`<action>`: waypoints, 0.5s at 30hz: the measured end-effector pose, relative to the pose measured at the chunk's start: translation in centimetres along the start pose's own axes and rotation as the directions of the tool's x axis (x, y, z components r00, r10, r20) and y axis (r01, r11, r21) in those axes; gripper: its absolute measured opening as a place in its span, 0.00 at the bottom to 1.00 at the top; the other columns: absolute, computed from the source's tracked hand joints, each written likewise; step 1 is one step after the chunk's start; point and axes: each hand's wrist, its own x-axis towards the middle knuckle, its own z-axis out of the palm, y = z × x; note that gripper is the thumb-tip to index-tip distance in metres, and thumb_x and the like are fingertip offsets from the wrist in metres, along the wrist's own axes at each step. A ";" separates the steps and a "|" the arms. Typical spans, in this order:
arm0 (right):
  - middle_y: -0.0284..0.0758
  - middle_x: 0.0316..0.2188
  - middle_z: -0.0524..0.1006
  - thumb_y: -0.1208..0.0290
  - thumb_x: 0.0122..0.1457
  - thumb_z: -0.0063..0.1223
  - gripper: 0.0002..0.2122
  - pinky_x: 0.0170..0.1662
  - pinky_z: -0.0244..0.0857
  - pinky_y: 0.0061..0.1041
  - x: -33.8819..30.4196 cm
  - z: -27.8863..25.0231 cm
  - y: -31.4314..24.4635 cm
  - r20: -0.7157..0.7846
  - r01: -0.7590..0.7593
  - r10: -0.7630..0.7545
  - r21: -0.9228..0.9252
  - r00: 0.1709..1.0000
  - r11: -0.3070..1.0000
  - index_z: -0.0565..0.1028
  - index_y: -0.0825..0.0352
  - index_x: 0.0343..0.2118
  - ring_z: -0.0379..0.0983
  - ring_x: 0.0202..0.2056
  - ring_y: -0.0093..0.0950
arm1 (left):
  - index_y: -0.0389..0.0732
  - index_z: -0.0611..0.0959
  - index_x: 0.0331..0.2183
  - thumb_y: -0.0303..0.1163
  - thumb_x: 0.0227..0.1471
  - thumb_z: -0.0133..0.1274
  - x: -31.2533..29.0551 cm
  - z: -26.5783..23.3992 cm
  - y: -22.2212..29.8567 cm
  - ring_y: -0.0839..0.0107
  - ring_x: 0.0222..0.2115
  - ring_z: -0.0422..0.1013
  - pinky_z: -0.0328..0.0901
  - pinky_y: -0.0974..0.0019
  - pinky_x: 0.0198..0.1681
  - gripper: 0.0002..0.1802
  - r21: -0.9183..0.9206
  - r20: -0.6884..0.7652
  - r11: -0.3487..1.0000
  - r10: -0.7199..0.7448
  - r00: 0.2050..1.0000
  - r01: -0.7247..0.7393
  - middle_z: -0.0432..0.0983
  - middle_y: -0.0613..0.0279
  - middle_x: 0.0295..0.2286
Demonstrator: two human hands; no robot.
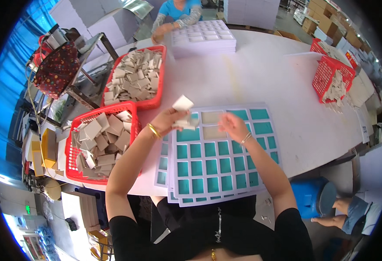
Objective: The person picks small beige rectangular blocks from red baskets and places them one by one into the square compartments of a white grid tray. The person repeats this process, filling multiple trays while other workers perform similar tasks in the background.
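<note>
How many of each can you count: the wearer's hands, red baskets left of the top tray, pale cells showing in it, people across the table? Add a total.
Wearer's hands: 2
Red baskets: 2
Pale cells: 2
People: 1
Total: 7

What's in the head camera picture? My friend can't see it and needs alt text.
A person's left hand holds flat, pale, card-like pieces over a white grid tray with turquoise compartments; the right hand is over it too. Two red plastic baskets of similar pieces stand left. Across the white table, another person is beside stacked trays.
</note>
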 end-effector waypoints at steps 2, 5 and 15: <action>0.32 0.34 0.74 0.68 0.54 0.58 0.16 0.29 0.65 0.18 -0.8 1.6 -6.5 -0.064 0.038 -0.051 -0.197 0.997 0.980 0.71 0.64 0.46 0.71 0.26 0.18 | 0.38 0.78 0.41 0.37 0.56 0.53 -2.3 2.6 -1.6 0.77 0.27 0.73 0.68 0.74 0.24 0.14 0.073 0.098 0.993 -0.096 0.991 0.089 0.77 0.64 0.31; 0.32 0.32 0.75 0.71 0.54 0.56 0.15 0.28 0.65 0.19 -2.0 3.2 -9.8 0.172 0.198 -0.166 -0.192 0.971 0.961 0.71 0.66 0.45 0.71 0.25 0.19 | 0.38 0.78 0.39 0.37 0.55 0.53 -2.9 6.0 -4.0 0.77 0.24 0.73 0.67 0.75 0.23 0.14 0.110 0.142 0.992 -0.070 0.987 0.054 0.76 0.65 0.28; 0.31 0.26 0.79 0.73 0.51 0.58 0.07 0.31 0.67 0.21 -3.3 2.3 -6.4 0.068 0.059 -0.038 -0.350 0.997 0.935 0.74 0.65 0.33 0.73 0.26 0.21 | 0.41 0.69 0.47 0.28 0.57 0.48 -5.7 5.8 -9.3 0.72 0.32 0.73 0.72 0.72 0.28 0.15 -0.203 -0.337 0.961 0.112 0.935 -0.188 0.71 0.62 0.36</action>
